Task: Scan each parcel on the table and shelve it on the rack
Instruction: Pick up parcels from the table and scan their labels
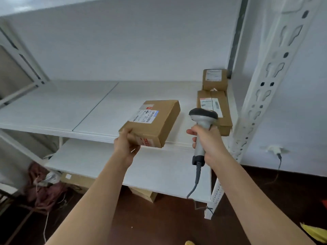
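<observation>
Parcel (pixel 152 123), gripped at its near corner by our left hand (pixel 126 145), hangs over the shelf (pixel 58 106) lip at frame centre; our right hand (pixel 208 140) clasps the scanner (pixel 202 124). Two parcels (pixel 215 96) already sit at right, by the rack post (pixel 265 89). Open board stretches left.

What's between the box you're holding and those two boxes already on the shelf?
In the head view, the scanner in the right hand sits between the held parcel and the two shelved parcels.
</observation>
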{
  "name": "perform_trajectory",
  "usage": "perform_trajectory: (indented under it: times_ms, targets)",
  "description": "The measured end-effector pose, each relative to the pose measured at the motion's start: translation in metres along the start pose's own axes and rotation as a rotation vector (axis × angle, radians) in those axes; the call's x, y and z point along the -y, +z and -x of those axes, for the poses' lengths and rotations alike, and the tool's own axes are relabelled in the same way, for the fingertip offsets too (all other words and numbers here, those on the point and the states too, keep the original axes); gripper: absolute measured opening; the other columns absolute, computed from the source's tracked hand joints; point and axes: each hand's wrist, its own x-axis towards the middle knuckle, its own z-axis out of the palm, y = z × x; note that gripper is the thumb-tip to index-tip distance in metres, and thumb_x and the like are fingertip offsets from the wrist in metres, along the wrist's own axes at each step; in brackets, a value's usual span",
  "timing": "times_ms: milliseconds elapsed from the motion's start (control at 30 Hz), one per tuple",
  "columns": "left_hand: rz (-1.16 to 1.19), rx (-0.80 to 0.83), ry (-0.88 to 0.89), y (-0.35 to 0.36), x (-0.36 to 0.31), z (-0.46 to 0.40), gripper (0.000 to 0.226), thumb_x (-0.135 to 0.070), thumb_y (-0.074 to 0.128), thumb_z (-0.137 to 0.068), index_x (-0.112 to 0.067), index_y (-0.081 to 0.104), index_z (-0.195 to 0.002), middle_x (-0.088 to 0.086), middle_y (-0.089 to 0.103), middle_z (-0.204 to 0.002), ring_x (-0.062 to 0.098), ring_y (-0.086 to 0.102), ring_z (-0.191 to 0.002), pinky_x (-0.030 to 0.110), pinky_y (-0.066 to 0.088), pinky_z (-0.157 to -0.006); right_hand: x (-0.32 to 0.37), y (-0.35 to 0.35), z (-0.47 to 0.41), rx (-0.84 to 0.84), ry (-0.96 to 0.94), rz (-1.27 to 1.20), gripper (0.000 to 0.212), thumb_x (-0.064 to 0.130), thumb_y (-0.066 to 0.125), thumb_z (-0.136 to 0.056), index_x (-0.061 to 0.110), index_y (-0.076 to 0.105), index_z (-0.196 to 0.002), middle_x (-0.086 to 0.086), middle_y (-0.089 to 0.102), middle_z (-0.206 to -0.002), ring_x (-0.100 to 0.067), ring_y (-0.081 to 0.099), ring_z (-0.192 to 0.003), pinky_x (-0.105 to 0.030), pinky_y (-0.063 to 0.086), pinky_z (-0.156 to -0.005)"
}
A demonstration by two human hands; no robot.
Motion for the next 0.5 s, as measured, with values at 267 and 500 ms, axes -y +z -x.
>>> perform_trajectory:
  times_ms: [267, 500]
  targets:
    - [-0.042, 0.159, -0.087, 0.088, -0.003, -0.094, 0.064, -0.033, 0.078, -0.084, -0.001, 0.047, -0.130, 0.022, 0.062, -0.124, 0.025, 0.069, -0.091, 0.032, 0.058, -0.069, 0.032, 0.008, -0.091, -0.137, -0.011, 0.024, 0.022, 0.007, 0.057, -0.087, 0.004, 0.058, -0.108, -0.012, 0.073, -0.093, -0.014, 0.050, -0.060, -0.027, 0.044, -0.054]
    - [-1.150, 0.300, 0.560, 0.138, -0.007, -0.141, 0.080, -0.054, 0.081, -0.071, -0.031, 0.048, -0.140, -0.003, 0.030, -0.142, 0.025, 0.030, -0.130, 0.044, 0.035, -0.107, 0.039, 0.007, -0.129, -0.324, 0.055, 0.043, 0.006, 0.011, 0.059, -0.092, 0.006, 0.063, -0.092, -0.011, 0.067, -0.085, -0.014, 0.049, -0.058, -0.026, 0.042, -0.055]
